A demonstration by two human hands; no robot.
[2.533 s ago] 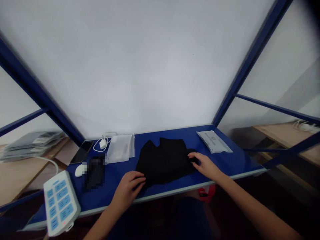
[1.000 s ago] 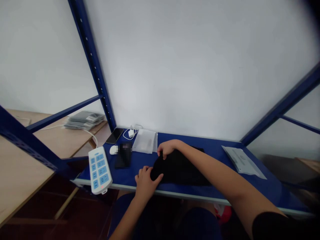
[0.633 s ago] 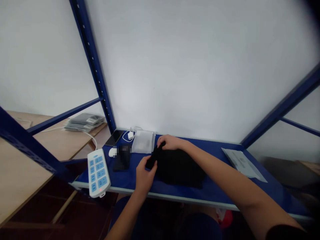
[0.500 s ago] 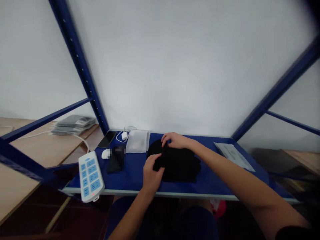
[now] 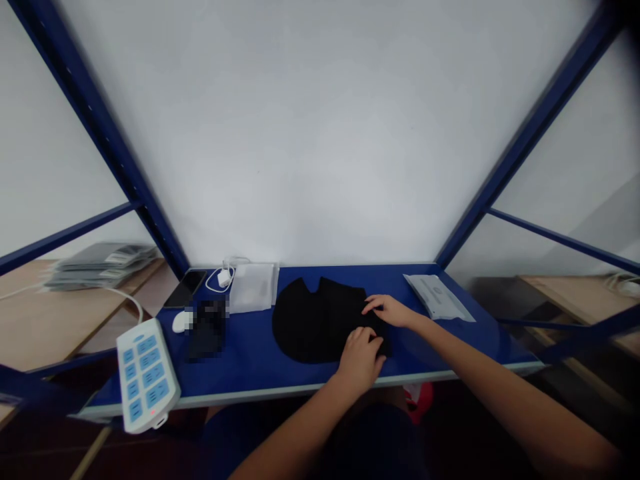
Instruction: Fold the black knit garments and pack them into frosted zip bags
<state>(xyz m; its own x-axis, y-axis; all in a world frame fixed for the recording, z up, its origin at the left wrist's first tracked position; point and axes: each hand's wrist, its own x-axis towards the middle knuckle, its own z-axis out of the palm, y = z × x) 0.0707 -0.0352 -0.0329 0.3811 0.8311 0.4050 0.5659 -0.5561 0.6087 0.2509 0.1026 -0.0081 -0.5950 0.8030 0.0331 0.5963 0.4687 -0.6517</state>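
A black cloth piece [image 5: 310, 323] lies on the blue tabletop, its left end rounded and a notch cut into its top edge. My left hand [image 5: 361, 357] rests on the lower right part of this cloth, fingers bent and thumb held apart from them. Touching the upper right part is my right hand [image 5: 391, 310], its fingers stretched and slightly spread. Both hands partly cover the cloth's right end, so its outline there is hard to make out.
On the blue table [image 5: 240, 370] are a white power strip [image 5: 149, 377], a phone [image 5: 185, 289], a white charger [image 5: 225, 277], clear plastic bags [image 5: 253, 287] and a partly blurred black object [image 5: 207, 330]. A grey packet [image 5: 439, 297] lies right. Blue posts [image 5: 525, 143] flank the table.
Both hands have moved from the cloth's left part to its right end. The cloth's rounded left end and notch now show flat and uncovered. The camera view has shifted right.
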